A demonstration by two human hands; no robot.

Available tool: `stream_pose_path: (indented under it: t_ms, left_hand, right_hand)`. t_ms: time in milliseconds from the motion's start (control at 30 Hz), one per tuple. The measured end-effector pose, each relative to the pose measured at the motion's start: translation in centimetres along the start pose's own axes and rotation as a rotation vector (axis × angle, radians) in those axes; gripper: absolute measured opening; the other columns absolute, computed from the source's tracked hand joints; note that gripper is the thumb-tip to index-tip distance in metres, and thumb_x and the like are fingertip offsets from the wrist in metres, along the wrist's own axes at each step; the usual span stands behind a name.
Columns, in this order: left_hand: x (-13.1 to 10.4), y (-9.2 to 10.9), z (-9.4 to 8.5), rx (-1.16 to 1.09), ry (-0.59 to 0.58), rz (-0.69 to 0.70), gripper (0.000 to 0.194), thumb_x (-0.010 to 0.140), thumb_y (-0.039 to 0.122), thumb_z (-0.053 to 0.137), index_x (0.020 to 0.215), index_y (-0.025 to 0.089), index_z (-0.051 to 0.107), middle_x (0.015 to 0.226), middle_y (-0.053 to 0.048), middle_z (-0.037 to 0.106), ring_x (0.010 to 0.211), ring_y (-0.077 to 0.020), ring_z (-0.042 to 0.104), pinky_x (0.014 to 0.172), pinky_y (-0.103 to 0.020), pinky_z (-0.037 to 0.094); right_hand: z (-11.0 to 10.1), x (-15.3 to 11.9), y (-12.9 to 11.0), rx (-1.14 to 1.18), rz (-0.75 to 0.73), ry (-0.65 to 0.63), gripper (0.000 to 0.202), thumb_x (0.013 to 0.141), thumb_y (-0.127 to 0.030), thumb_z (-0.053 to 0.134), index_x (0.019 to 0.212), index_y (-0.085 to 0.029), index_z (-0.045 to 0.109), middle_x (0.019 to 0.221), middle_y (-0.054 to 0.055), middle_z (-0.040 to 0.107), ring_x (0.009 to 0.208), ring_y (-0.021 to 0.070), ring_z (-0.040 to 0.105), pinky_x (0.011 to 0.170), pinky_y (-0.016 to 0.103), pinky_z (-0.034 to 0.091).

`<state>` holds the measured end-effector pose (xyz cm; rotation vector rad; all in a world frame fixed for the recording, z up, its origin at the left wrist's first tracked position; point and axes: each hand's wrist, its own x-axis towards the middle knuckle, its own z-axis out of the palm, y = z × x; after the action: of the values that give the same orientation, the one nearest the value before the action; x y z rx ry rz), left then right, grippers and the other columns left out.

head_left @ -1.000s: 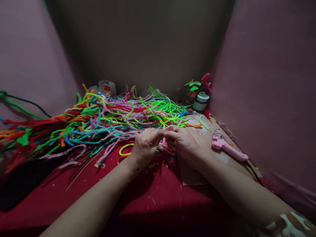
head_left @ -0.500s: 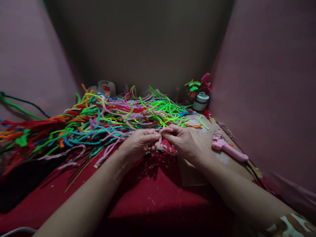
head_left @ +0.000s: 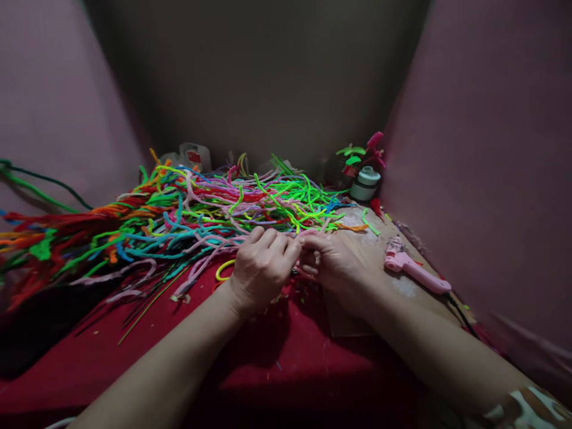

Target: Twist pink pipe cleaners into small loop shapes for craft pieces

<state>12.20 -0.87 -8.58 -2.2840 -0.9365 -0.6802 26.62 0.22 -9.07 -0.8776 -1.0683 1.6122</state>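
Turning over, left hand (head_left: pixel 266 263) — knuckles up

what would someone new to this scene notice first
The big tangled heap of multicoloured fuzzy craft stems jumps out, sprawling over the left and middle of the red cloth. Next come the bare left hand and bare right hand, close together at the heap's near edge. To the right, a pink plastic glue-gun-like tool with a dark cord lies on a brown flat board.
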Motion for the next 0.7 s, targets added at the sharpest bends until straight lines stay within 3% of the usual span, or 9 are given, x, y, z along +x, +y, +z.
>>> stream_pose_path:
  t_ms: [100, 233, 300, 367, 500, 633, 700]
  left_hand:
    - [0.0, -0.6, 0.4, -0.148, 0.067, -0.149, 0.019, 0.086, 0.022, 0.045, 0.084, 0.017, 0.063, 0.073, -0.006, 0.06, 0.072, -0.0192, 0.05, 0.069, -0.034, 0.035]
    - [0.5, -1.6, 0.6, -0.779, 0.175, -0.652, 0.016, 0.082, 0.021, 0.051, 0.093, 0.018, 0.061, 0.088, -0.005, 0.061, 0.078, -0.0156, 0.054, 0.071, -0.028, 0.042]
    - [0.8, -2.1, 0.5, -1.141, 0.121, -0.901, 0.017, 0.077, 0.025, 0.058, 0.092, 0.017, 0.061, 0.083, -0.003, 0.062, 0.068, -0.0127, 0.055, 0.063, -0.025, 0.043]
    - [0.9, -2.3, 0.3, -1.482, -0.047, -1.044, 0.022, 0.072, 0.032, 0.064, 0.084, 0.014, 0.062, 0.071, -0.002, 0.061, 0.055, -0.0103, 0.052, 0.053, -0.023, 0.041]
    - [0.8, -2.5, 0.1, -1.947, -0.395, -1.032, 0.023, 0.069, 0.034, 0.067, 0.071, 0.011, 0.064, 0.058, -0.003, 0.06, 0.043, -0.0083, 0.049, 0.04, -0.02, 0.036]
    - [0.6, -2.4, -0.2, -2.043, -0.58, -1.005, 0.02, 0.067, 0.03, 0.067, 0.069, 0.01, 0.064, 0.052, -0.006, 0.061, 0.039, -0.0121, 0.052, 0.036, -0.021, 0.039]
    - [0.4, -2.3, -0.4, -2.069, -0.605, -0.97, 0.022, 0.069, 0.032, 0.065, 0.073, 0.01, 0.066, 0.053, -0.008, 0.062, 0.041, -0.0141, 0.054, 0.037, -0.023, 0.042]
  right_hand:
    - [-0.4, 0.5, 0.0, 0.081, 0.002, -0.012, 0.017, 0.061, -0.022, 0.063, 0.06, -0.018, 0.047, 0.048, -0.008, 0.033, 0.042, 0.0055, 0.023, 0.042, 0.022, 0.018]
    - [-0.7, 0.4, -0.6, 0.075, -0.089, -0.05, 0.013, 0.063, -0.02, 0.065, 0.061, -0.016, 0.052, 0.048, -0.007, 0.039, 0.043, 0.005, 0.029, 0.042, 0.021, 0.019]
    - [-0.6, 0.1, -1.0, 0.054, -0.104, -0.107, 0.012, 0.065, -0.021, 0.064, 0.062, -0.017, 0.054, 0.047, -0.007, 0.039, 0.042, 0.0052, 0.03, 0.042, 0.021, 0.02]
    - [-0.6, -0.3, -1.3, 0.006, -0.099, -0.153, 0.011, 0.066, -0.024, 0.065, 0.064, -0.017, 0.056, 0.047, -0.007, 0.041, 0.042, 0.0055, 0.032, 0.042, 0.021, 0.022]
    - [-0.8, -0.5, -1.4, -0.078, -0.122, -0.199, 0.013, 0.066, -0.027, 0.067, 0.067, -0.016, 0.06, 0.05, -0.005, 0.048, 0.043, 0.0058, 0.036, 0.042, 0.021, 0.023]
    - [-0.9, -0.6, -1.5, -0.085, -0.14, -0.199, 0.012, 0.066, -0.026, 0.068, 0.069, -0.016, 0.063, 0.05, -0.006, 0.048, 0.043, 0.0046, 0.034, 0.043, 0.021, 0.022]
    - [-0.8, -0.7, -1.7, -0.099, -0.148, -0.186, 0.012, 0.066, -0.026, 0.068, 0.068, -0.015, 0.063, 0.05, -0.005, 0.049, 0.043, 0.0044, 0.033, 0.044, 0.021, 0.021]
